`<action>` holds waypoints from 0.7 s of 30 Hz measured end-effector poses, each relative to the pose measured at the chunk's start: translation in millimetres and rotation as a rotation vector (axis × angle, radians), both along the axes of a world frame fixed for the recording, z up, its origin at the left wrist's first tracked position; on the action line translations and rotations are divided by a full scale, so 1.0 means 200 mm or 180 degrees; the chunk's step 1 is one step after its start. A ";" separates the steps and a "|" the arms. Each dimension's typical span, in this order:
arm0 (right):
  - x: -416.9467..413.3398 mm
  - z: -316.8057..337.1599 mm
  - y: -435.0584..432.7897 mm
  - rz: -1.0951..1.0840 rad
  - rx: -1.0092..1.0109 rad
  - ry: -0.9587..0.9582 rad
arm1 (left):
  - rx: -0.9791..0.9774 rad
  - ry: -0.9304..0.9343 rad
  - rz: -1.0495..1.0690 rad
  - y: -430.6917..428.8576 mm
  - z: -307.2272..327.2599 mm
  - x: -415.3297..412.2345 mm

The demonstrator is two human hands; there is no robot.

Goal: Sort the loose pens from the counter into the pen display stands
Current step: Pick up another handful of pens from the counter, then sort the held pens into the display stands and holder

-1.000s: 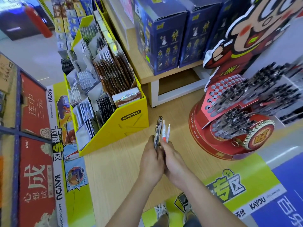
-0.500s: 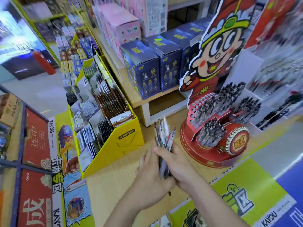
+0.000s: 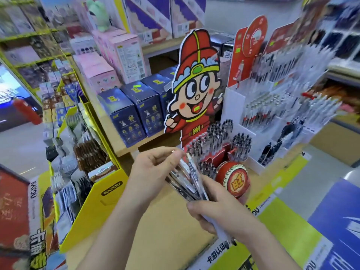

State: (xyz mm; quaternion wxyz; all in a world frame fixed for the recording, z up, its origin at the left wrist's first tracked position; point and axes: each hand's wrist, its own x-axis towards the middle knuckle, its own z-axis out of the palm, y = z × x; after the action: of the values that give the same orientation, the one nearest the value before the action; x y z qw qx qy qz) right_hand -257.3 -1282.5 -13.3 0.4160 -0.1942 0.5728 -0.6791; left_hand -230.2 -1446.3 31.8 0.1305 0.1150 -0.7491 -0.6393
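A bundle of several loose pens (image 3: 187,180), clear and dark barrels, is fanned out above the wooden counter (image 3: 165,227). My right hand (image 3: 220,209) grips the lower ends of the bundle. My left hand (image 3: 153,168) pinches the upper end of one pen with thumb and fingertips. Just behind the hands stands a red round pen display stand (image 3: 233,180) with a cartoon figure board (image 3: 196,82) and rows of black-capped pens. To its right rises a white tiered pen display stand (image 3: 233,106) filled with pens.
A yellow card display box (image 3: 109,201) stands at the left on the counter. Blue boxes (image 3: 126,115) and pink boxes (image 3: 124,55) fill a wooden shelf behind. Yellow and blue printed signage (image 3: 288,230) covers the counter's right side.
The view has tilted upward, bringing the white stand into view. The pens have fanned out, tilting to the left, and my left hand has shifted from the bundle's base to pinching one pen's top.
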 end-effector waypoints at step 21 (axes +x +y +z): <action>-0.76 -0.09 1.16 -0.1500 -0.0071 -0.0199 | 0.0001 0.0552 0.0501 1.09 0.00 -0.82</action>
State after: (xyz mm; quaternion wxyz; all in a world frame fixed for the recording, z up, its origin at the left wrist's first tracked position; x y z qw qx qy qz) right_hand -410.0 -1050.0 -31.9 0.2614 -0.0387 0.5816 -0.7694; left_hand -393.7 -1229.0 32.4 0.2446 0.1177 -0.7235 -0.6347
